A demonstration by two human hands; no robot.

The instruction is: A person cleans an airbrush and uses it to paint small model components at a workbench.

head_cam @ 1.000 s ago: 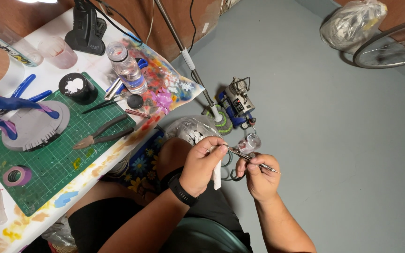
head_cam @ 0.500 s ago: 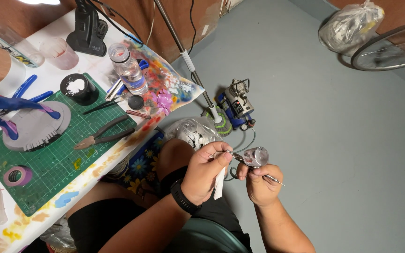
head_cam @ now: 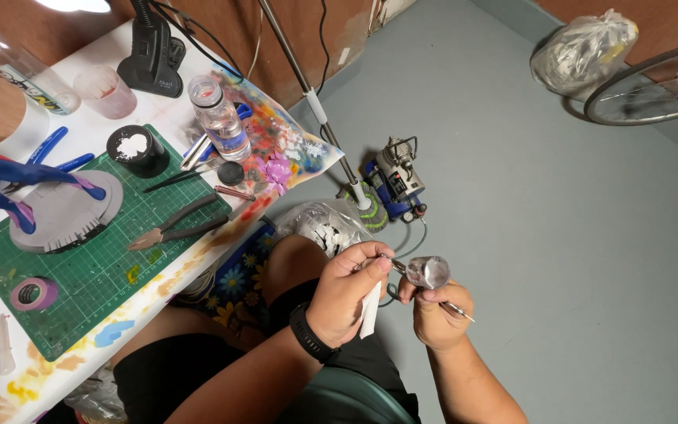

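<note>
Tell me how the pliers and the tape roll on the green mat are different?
The pliers are long and thin with dark handles; the tape roll is a small purple ring. The pliers lie nearer the mat's middle, the tape roll near its left corner. Both lie flat on the mat, untouched by either hand.

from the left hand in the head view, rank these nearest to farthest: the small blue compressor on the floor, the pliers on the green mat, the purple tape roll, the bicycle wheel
Measured from the left hand:
1. Small blue compressor, on the floor just above the hand.
2. Pliers, on the green cutting mat to the hand's left.
3. Purple tape roll, at the mat's far left edge.
4. Bicycle wheel, top right corner.
</note>
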